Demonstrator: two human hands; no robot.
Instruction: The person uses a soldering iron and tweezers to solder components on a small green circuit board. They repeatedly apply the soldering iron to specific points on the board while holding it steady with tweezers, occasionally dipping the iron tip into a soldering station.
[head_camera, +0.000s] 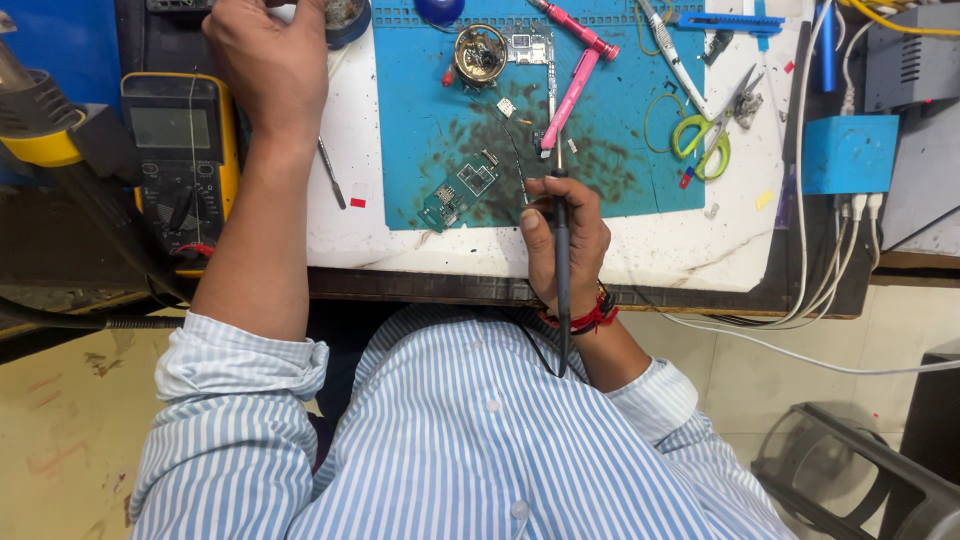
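My right hand (562, 245) grips a black soldering iron (562, 270) like a pen, its tip pointing up onto the blue work mat (650, 150) near the mat's front edge. A small green circuit board (458, 190) lies on the mat just left of that hand. A larger board with a round brass part (482, 52) sits further back. My left hand (268, 60) reaches to the far left edge of the white bench, fingers curled over a dark round container (345, 18); what it grips is hidden.
A yellow multimeter (180, 150) lies at the left beside a hot-air tool (40, 110). Pink tweezers (575, 85), green-handled scissors (710, 135), a blue box (848, 153) and white cables (830, 290) occupy the right. A black stool (860, 480) stands below right.
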